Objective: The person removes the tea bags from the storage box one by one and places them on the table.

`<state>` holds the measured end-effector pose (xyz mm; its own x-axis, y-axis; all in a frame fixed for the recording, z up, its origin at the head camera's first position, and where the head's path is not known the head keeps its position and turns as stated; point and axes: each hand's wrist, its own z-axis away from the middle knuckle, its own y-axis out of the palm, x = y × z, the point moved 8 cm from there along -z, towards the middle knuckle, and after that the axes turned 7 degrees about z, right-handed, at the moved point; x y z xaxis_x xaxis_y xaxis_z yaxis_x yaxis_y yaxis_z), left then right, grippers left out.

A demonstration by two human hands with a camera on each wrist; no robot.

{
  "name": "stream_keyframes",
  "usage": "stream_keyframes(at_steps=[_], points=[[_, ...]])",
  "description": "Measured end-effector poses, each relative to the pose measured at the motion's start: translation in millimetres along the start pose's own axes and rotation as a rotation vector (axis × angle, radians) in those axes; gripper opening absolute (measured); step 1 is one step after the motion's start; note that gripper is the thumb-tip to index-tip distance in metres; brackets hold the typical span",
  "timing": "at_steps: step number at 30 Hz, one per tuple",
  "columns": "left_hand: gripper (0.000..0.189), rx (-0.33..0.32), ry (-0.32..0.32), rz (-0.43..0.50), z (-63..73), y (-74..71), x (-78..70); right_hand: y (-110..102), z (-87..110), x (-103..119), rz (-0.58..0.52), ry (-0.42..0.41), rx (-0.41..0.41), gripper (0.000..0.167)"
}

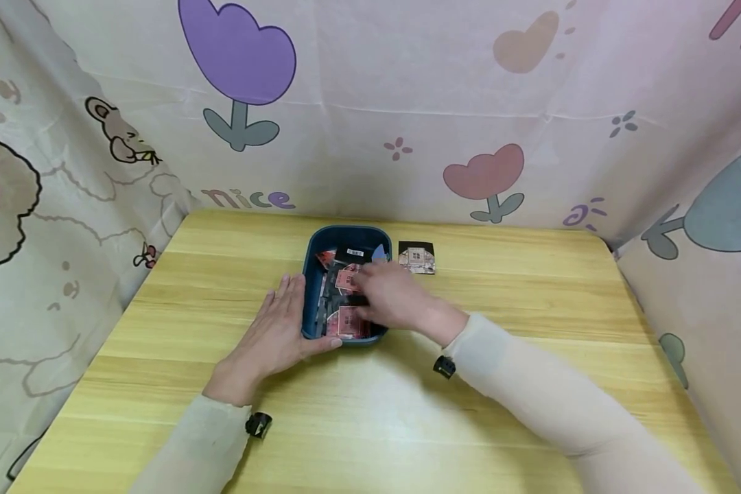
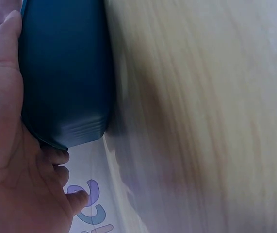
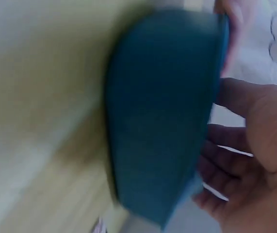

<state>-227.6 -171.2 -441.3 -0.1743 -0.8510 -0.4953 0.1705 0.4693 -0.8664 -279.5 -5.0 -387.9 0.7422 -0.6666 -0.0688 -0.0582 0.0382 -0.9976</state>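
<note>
A dark blue plastic bin stands on the table, holding several dark packets with red-pink window prints. My left hand rests against the bin's left side with its fingers straight, the thumb lying along the near rim. Over the right rim reaches my right hand, its fingers spread above the packets and touching or almost touching them. In the right wrist view, the bin's outer wall hides the fingertips, and nothing shows between thumb and fingers. One black packet with a pale window print lies just right of the bin.
The wooden table extends around the bin. Behind it hangs a pale printed curtain, which also runs along the left and right sides. Dark wrist straps sit at both sleeve cuffs.
</note>
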Motion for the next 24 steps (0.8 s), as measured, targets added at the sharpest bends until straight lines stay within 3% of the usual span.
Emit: stream_keyframes(at_steps=[5,13,16,20,24], points=[[0.144,-0.006,0.008,-0.005,0.3,-0.2,-0.1,20.1,-4.4,24.9,0.137,-0.061,0.115,0.069],[0.144,-0.008,0.006,-0.009,2.2,0.0,1.1,28.2,-12.3,28.9,0.231,-0.059,0.137,0.073],[0.143,-0.003,0.004,0.0,2.9,0.3,1.7,27.6,-15.6,27.2,0.282,-0.043,0.116,0.07],[0.142,0.0,0.005,0.009,2.8,0.5,1.7,20.8,-18.8,17.4,0.337,0.043,0.028,0.066],[0.143,0.005,0.002,0.009,2.3,0.3,1.2,16.3,-18.7,11.9,0.335,0.084,-0.005,0.076]])
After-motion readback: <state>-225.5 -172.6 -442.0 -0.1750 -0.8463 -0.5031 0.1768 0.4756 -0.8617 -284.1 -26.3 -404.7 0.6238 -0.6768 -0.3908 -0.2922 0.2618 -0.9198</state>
